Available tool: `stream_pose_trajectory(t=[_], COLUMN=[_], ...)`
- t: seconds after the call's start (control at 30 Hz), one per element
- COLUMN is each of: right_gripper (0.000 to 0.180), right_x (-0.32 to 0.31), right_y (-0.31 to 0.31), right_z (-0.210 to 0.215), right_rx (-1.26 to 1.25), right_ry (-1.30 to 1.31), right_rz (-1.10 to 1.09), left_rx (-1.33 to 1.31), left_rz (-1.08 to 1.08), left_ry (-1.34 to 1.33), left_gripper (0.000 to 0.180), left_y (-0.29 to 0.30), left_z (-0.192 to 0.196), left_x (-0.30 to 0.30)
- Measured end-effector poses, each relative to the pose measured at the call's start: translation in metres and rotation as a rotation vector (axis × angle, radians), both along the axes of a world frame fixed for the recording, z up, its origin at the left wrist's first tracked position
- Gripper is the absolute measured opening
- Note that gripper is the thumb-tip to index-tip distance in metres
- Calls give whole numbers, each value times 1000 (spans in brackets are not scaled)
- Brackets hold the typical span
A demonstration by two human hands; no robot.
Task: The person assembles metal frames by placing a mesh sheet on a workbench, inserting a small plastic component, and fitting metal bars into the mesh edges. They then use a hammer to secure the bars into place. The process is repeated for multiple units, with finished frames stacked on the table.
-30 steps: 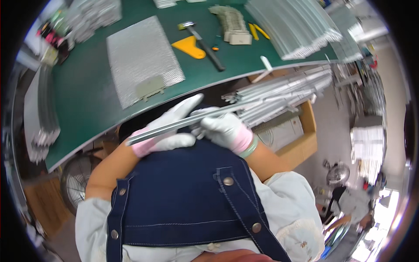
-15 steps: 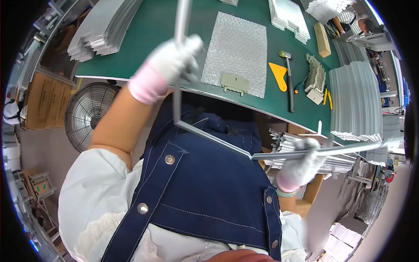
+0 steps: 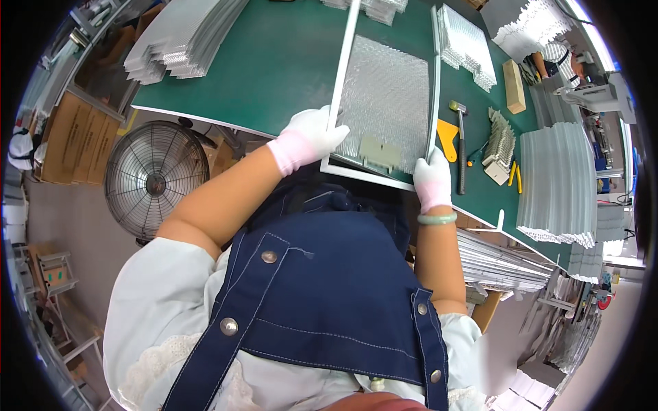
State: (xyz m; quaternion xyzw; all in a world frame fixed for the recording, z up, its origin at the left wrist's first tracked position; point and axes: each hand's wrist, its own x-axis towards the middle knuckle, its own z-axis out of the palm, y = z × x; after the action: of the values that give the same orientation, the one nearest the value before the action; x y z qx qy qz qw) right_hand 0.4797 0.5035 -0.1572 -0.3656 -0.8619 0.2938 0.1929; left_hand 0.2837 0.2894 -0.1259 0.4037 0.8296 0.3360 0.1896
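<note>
A thin silver metal frame (image 3: 335, 103), bent into a U on its near side, spans both my hands at the table's near edge. My left hand (image 3: 312, 139), in a white glove with pink cuff, is closed around its left bar near the corner. The right bar, by the other corner, is gripped by my right hand (image 3: 433, 179), gloved the same way. Between the bars lies a silvery mesh panel (image 3: 387, 82). A small grey-green notched plate (image 3: 379, 152) rests on the panel's near part. The frame's far end runs out of view.
Right of the frame lie a yellow scraper (image 3: 447, 139), a hammer (image 3: 461, 147), a stack of notched plates (image 3: 500, 147) and yellow-handled pliers (image 3: 515, 178). A wooden block (image 3: 514, 86) and stacked panels (image 3: 558, 185) stand farther right. A floor fan (image 3: 156, 181) is at left.
The metal strip was spread wide open in my hands; its arms are now folded up into a U around the mesh panel. My right hand has come inward and up to the table edge.
</note>
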Motion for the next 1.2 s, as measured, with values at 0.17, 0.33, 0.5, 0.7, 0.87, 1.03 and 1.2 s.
stream_pose_trajectory(t=[0.17, 0.33, 0.5, 0.7, 0.87, 1.03, 1.2], right_gripper=[42, 56, 47, 24, 21, 14, 16], right_x=[49, 62, 60, 78, 61, 40, 29], right_y=[-59, -86, -83, -75, -96, -82, -88], right_z=[-9, -12, -19, -20, -2, -27, -32], right_rx=[-78, -639, -938, -1184, -1171, -1217, -1400], right_ry=[57, 315, 536, 339, 397, 645, 697], right_rz=[65, -81, -201, -190, -218, -131, -283], left_rx=[-181, -23, 314, 6, 137, -99, 510], left_rz=[165, 122, 168, 192, 22, 49, 494], left_ry=[114, -516, -1167, -852, -846, -665, -1321], left_gripper=[39, 43, 28, 26, 25, 28, 34], left_y=[-69, -84, -83, -93, -91, -65, -65], left_z=[-3, -34, -52, -34, -53, -56, -69], left_x=[32, 40, 37, 42, 37, 15, 41])
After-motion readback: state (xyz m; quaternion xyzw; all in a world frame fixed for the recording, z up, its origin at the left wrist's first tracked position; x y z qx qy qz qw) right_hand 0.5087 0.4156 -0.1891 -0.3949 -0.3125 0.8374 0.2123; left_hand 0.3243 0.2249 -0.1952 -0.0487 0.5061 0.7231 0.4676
